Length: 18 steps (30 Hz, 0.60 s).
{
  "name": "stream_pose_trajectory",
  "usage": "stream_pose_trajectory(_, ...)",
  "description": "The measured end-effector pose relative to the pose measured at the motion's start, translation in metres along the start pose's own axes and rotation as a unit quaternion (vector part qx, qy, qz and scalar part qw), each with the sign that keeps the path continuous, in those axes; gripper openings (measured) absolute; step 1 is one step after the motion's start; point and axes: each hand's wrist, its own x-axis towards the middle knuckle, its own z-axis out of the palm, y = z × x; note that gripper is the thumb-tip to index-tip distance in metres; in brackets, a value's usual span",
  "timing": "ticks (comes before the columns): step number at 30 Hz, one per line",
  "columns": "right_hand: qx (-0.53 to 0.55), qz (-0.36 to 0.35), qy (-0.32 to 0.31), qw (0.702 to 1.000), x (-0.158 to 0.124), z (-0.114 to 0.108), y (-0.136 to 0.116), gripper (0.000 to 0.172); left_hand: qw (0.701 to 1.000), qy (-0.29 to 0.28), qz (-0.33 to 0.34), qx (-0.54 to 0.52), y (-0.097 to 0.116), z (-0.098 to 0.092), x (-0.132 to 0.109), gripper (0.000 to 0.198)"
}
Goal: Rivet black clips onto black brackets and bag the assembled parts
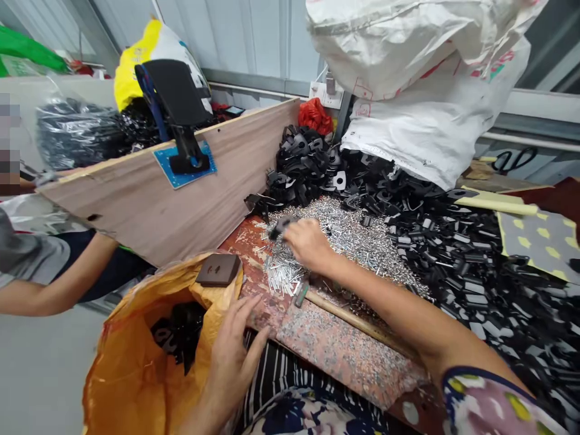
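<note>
My right hand point(309, 243) is closed on a black plastic part point(279, 228), blurred by motion, above the near left side of a heap of shiny metal pins point(344, 232). Lower down, my left hand point(233, 344) has its fingers stretched out and holds nothing. It is beside the rim of an orange sack point(131, 308), inside which lie several black parts point(179, 332). A brown block point(219, 269) with small dark slots rests at the bench edge by the sack. Below my right wrist lies a hammer point(353, 315) with a wooden handle.
Black plastic parts point(471, 254) are piled along the back and right of the worn red bench point(317, 338). A wooden divider board point(194, 193) stands at left, with a black stand on it. Large white sacks point(417, 115) sit behind. Another person's arm point(58, 284) shows at left.
</note>
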Motion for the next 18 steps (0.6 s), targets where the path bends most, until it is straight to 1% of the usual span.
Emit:
stream_pose_trajectory(1, 0.034, -0.06, -0.008, 0.998, -0.023, -0.002, -0.01, 0.028, 1.0, 0.004, -0.012, -0.002, -0.002, 0.005, 0.005, 0.05)
stream_pose_trajectory(2, 0.072, -0.104, -0.023, 0.992, -0.044, -0.003, -0.02, 0.026, 1.0, -0.005, -0.018, -0.009, -0.004, 0.01, 0.009, 0.049)
stream_pose_trajectory(3, 0.106, -0.139, -0.045, 0.984, -0.061, -0.004, -0.027, 0.022, 0.999, -0.026, -0.019, -0.02, -0.005, 0.016, 0.012, 0.043)
stream_pose_trajectory(4, 0.139, -0.163, -0.072, 0.974, -0.073, -0.005, -0.03, 0.019, 0.998, -0.057, -0.016, -0.034, -0.006, 0.022, 0.013, 0.033)
stream_pose_trajectory(5, 0.168, -0.167, -0.105, 0.966, -0.079, -0.006, -0.03, 0.017, 0.995, -0.089, -0.013, -0.048, -0.007, 0.027, 0.013, 0.021)
stream_pose_trajectory(6, 0.189, -0.15, -0.131, 0.962, -0.077, -0.007, -0.026, 0.017, 0.992, -0.114, -0.011, -0.06, -0.008, 0.032, 0.012, 0.015)
stream_pose_trajectory(7, 0.193, -0.111, -0.142, 0.965, -0.068, -0.007, -0.018, 0.018, 0.989, -0.129, -0.013, -0.07, -0.008, 0.035, 0.011, 0.016)
stream_pose_trajectory(8, 0.187, -0.058, -0.141, 0.97, -0.053, -0.007, -0.007, 0.022, 0.988, -0.133, -0.02, -0.075, -0.007, 0.037, 0.009, 0.02)
stream_pose_trajectory(9, 0.16, 0.013, -0.111, 0.981, -0.034, -0.006, 0.006, 0.025, 0.988, -0.128, -0.032, -0.076, -0.006, 0.038, 0.008, 0.022)
stream_pose_trajectory(10, 0.106, 0.075, -0.064, 0.989, -0.013, -0.004, 0.019, 0.027, 0.989, -0.12, -0.046, -0.075, -0.004, 0.038, 0.008, 0.024)
stream_pose_trajectory(11, 0.077, 0.108, -0.032, 0.991, 0.008, 0.0, 0.032, 0.029, 0.989, -0.116, -0.058, -0.075, -0.002, 0.038, 0.009, 0.025)
stream_pose_trajectory(13, 0.044, 0.142, -0.006, 0.989, 0.044, 0.009, 0.051, 0.027, 0.986, -0.115, -0.077, -0.089, 0.003, 0.035, 0.012, 0.028)
stream_pose_trajectory(14, 0.037, 0.145, -0.002, 0.989, 0.057, 0.015, 0.057, 0.027, 0.984, -0.114, -0.087, -0.102, 0.004, 0.033, 0.014, 0.029)
stream_pose_trajectory(16, 0.028, 0.14, 0.003, 0.99, 0.069, 0.024, 0.063, 0.031, 0.979, -0.1, -0.116, -0.135, 0.004, 0.029, 0.018, 0.029)
stream_pose_trajectory(18, 0.024, 0.128, 0.013, 0.991, 0.067, 0.027, 0.066, 0.034, 0.967, -0.06, -0.175, -0.173, 0.001, 0.024, 0.02, 0.034)
